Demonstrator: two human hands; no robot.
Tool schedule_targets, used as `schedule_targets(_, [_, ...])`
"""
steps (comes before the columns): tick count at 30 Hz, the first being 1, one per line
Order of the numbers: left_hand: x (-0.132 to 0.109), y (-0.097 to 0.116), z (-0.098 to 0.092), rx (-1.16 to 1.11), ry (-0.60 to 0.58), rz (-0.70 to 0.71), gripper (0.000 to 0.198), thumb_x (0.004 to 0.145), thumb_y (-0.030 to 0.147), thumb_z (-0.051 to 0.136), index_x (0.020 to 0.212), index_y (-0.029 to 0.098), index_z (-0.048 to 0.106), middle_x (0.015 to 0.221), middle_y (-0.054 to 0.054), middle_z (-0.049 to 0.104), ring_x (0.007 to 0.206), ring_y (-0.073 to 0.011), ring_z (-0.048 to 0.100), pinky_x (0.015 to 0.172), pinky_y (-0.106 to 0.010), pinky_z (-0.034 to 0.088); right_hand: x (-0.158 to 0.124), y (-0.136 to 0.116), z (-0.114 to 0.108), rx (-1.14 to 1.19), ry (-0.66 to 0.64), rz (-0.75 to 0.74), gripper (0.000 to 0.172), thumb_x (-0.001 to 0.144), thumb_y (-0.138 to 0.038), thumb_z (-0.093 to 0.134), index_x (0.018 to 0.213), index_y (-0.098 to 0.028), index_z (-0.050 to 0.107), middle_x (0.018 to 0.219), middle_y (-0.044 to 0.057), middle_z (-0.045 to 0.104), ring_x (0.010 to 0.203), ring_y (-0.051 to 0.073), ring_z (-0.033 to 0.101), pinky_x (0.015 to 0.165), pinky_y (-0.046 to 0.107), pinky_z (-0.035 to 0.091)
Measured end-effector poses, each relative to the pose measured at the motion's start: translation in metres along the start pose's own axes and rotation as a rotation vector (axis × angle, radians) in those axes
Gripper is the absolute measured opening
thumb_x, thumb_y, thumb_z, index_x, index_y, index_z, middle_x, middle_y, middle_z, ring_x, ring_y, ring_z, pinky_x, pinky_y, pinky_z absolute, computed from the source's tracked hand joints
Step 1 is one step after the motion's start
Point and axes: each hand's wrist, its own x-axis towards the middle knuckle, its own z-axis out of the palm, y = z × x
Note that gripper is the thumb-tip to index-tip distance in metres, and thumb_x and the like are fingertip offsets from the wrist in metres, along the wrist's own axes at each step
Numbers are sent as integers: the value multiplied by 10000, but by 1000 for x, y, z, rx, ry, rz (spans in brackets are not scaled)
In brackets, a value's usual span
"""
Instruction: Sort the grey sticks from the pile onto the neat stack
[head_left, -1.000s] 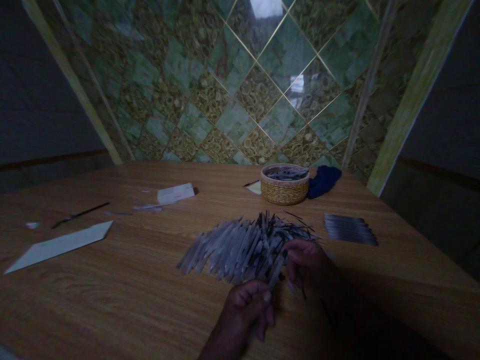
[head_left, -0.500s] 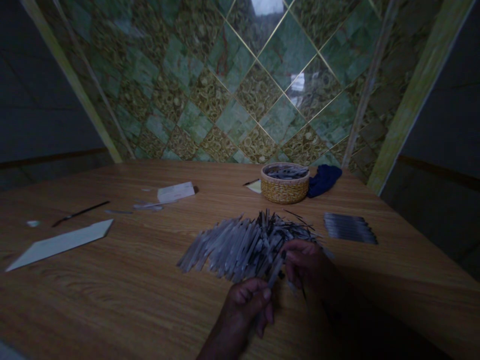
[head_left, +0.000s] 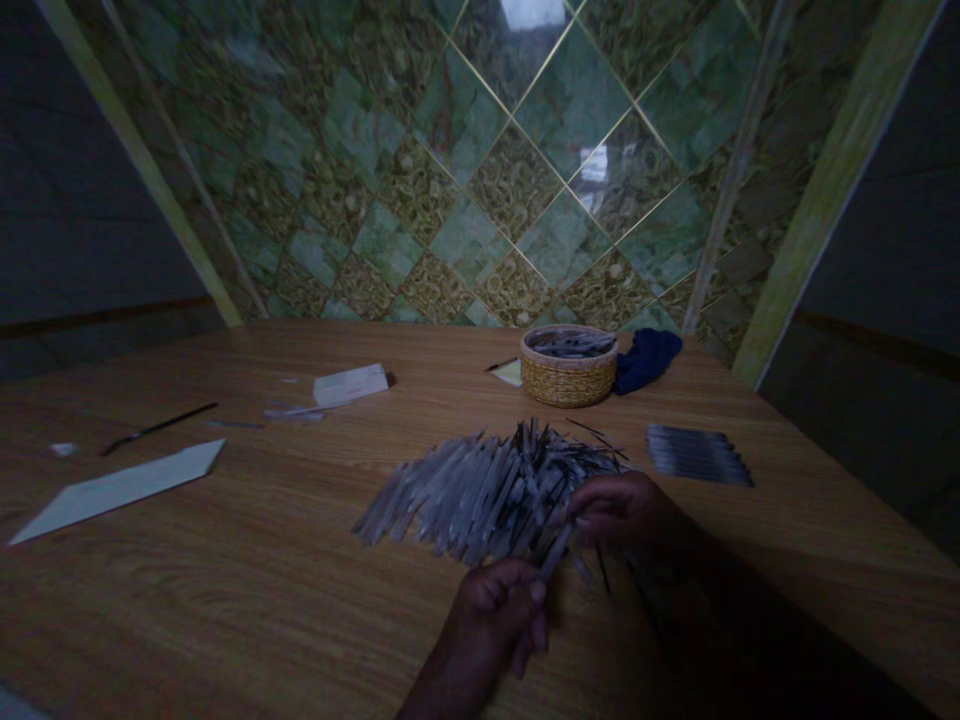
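A heap of thin grey wrapped sticks (head_left: 472, 490) lies fanned out on the wooden table (head_left: 225, 600). My left hand (head_left: 501, 610) is closed in a pinch on the near end of one grey stick (head_left: 556, 548), which points up toward the heap. At the heap's right edge my right hand (head_left: 626, 510) has its fingers curled over that stick's far end and the dark thin sticks there.
A woven basket (head_left: 568, 380) holding more sticks stands behind the heap, a dark blue cloth (head_left: 649, 357) beside it. A neat row of dark sticks (head_left: 696, 455) lies at right. White paper pieces (head_left: 120, 488) (head_left: 350, 384) and a thin black stick (head_left: 159, 428) lie at left. A tiled wall rises behind.
My right hand has shifted slightly up and right along the stick. My left hand keeps its pinch and has barely moved.
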Motion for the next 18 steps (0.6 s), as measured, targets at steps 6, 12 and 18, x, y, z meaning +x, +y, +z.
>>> schedule_targets(6, [0,-2,0,55,-19,18,369,665,489,654,564,141,587,405,24,540,280,-38,323,314,-178,196,-3,-2,-7,-45,-97,15,156,737,-314,616,785,-168,643,555,-34,604,464,89,526,453,190,388])
schedule_targets(12, [0,-3,-1,81,-54,-16,372,657,496,657,567,141,589,390,33,515,285,-36,302,322,-182,189,-2,-2,-14,-36,-168,30,159,711,-314,647,734,-157,650,552,-22,626,455,95,544,446,191,402])
schedule_targets(18, [-1,-5,-2,6,-76,-55,389,637,515,665,588,140,572,399,36,495,302,-34,285,336,-182,151,-2,2,-10,175,-141,93,187,677,-315,686,736,-147,630,568,-4,654,442,112,582,428,198,434])
